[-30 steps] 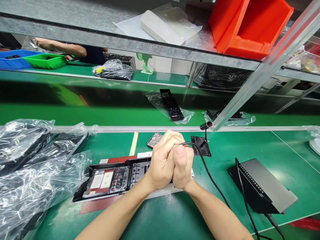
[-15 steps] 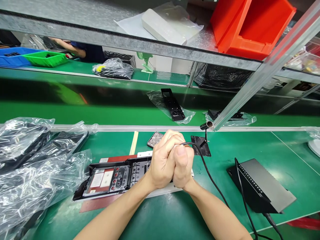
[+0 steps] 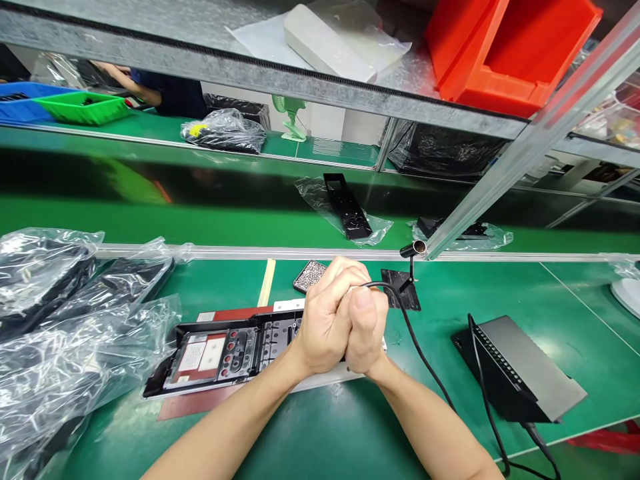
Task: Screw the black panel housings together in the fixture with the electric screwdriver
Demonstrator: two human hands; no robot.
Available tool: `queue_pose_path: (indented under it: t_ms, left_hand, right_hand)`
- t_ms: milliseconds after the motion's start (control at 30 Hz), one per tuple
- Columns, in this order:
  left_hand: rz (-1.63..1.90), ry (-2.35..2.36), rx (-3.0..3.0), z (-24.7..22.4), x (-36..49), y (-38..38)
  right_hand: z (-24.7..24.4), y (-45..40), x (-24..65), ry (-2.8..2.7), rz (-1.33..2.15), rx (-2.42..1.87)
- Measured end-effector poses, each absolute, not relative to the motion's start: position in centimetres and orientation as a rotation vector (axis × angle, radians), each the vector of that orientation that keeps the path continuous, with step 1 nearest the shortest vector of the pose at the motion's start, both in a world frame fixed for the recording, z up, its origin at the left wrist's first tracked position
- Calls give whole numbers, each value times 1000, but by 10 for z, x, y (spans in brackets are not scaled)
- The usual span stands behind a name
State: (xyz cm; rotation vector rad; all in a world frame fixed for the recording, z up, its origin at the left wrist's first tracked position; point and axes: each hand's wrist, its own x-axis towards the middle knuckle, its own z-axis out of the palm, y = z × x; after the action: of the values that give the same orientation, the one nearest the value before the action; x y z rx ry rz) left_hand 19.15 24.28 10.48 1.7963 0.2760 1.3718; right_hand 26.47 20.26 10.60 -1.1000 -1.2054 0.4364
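- Since the first frame, the co-worker's arm (image 3: 143,92) across the far bench has pulled back rightward, away from over the green bin (image 3: 95,117); your own hands have barely shifted, and the whole view has slid a touch.
- Your green bench (image 3: 320,440) carries everything near you. At left the bagged parts (image 3: 90,360) run out of view, and glare on the plastic blurs what they are.
- Your black housing (image 3: 243,353) lies flat in front of you, over a red mat (image 3: 183,407). Its right end is hidden by your hands and left forearm.
- To your right sits the grey box (image 3: 535,360), with cabling that is cut off below.
- Your left hand (image 3: 323,327) and right hand (image 3: 370,330) are clasped hard together above the housing's right end, fingers curled in with no gap, around the end of the black cord (image 3: 417,343). Whatever that end carries is buried in your fists — I can't tell its shape, nor whether it touches the housing.
- My read: you're in a steady two-handed hold or press; the next move calls for even pressure, and slack in that cord.
- Smaller still, the black stand (image 3: 410,297) is behind your right hand, and the speckled pad (image 3: 309,275) is partly covered by your left.
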Motion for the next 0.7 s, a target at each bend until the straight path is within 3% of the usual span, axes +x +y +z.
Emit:
queue_pose_path:
  t_ms: [700]
  left_hand:
    - [1384,255,1779,103,192,244]
  right_hand:
    - [105,204,265,-1222,402,-1115]
